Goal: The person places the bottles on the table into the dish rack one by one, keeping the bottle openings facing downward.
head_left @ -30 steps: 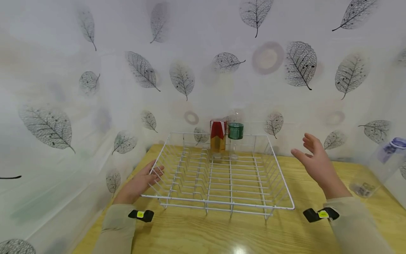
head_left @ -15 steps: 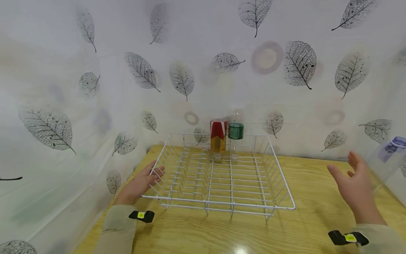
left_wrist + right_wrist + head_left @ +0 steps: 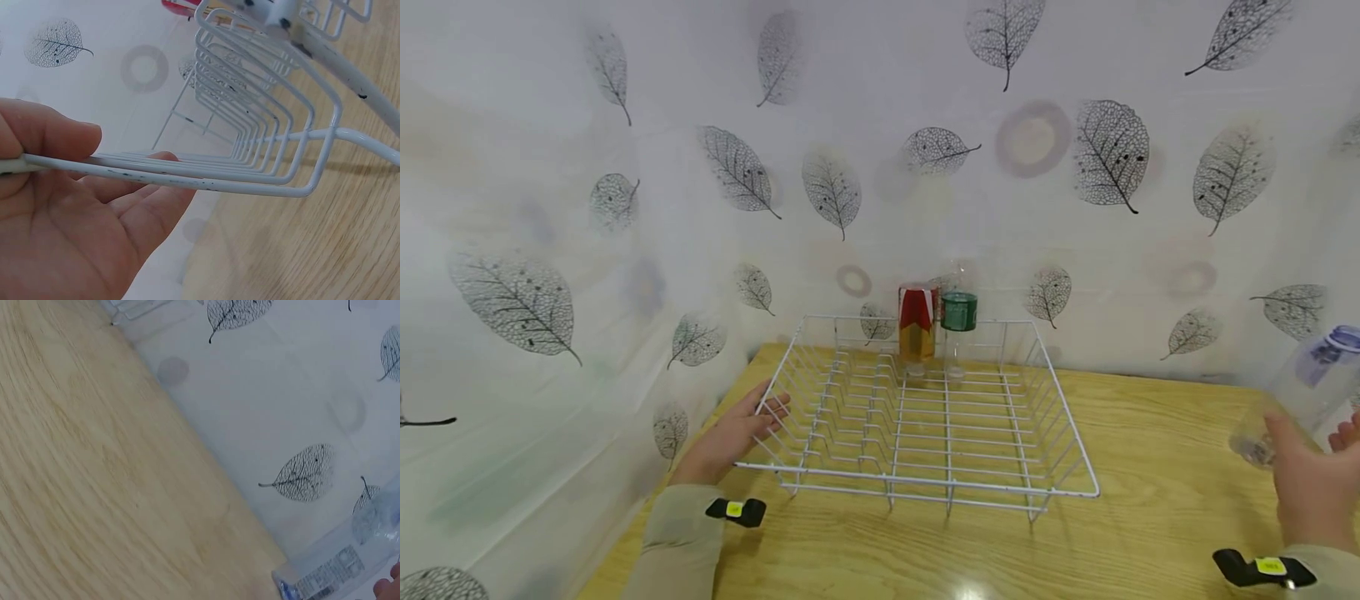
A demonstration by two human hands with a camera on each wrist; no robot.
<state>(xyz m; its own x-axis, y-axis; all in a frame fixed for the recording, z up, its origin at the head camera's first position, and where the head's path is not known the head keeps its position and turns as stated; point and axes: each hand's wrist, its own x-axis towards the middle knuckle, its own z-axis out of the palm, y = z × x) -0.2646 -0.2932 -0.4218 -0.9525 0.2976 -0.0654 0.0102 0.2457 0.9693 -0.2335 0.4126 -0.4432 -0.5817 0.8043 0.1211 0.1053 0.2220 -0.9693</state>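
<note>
Pale sheeting (image 3: 895, 50) printed with dark skeleton leaves and faint rings is lining the back and both sides of the space. Below it a yellowish wood-grain table (image 3: 865, 558) is spreading out, a patch of light gleaming near its front.

On the tabletop a white wire rack (image 3: 951, 482) is taking up the middle, its front rim facing the wearer and a row of upright wire dividers running along its left half. Chips in its coating are showing dark in the left wrist view.

Two beige sleeves, left (image 3: 677, 542) and right (image 3: 1337, 571), are coming in from below. At the far right a clear bottle (image 3: 1296, 392) is standing near the table's edge.

The left hand (image 3: 730, 437) is holding the rack's left side, the rim passing between thumb and fingers. The right hand (image 3: 1315, 483) is hovering in front of the clear bottle, thumb spread apart from the fingers; whether it is touching the plastic cannot be told.

Inside the rack, at its back, a green-banded bottle (image 3: 958, 312) is standing just beside a red-and-gold container (image 3: 917, 325).

Small black devices with yellow labels are sitting at the left wrist (image 3: 735, 511) and right wrist (image 3: 1264, 568).
</note>
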